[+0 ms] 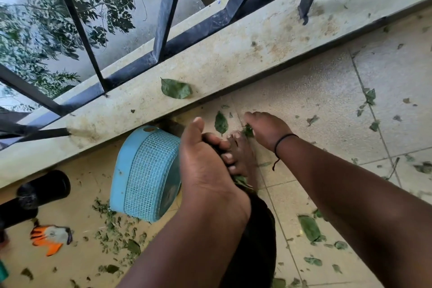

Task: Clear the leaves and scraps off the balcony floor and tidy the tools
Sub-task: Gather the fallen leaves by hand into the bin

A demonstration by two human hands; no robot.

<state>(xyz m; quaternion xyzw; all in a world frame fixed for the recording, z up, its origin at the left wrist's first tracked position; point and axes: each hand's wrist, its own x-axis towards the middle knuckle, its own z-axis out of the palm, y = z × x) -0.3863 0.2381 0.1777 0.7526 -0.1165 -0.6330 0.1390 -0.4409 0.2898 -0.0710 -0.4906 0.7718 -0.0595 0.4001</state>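
Your left hand (pixel 205 159) is curled round a bunch of leaves (pixel 240 180), palm up. Your right hand (pixel 264 130) reaches down, fingers pinching a leaf scrap (pixel 248 130) on the floor (pixel 315 100) near the ledge (pixel 233 54). A blue basket (pixel 145 175) lies tipped beside your left hand.
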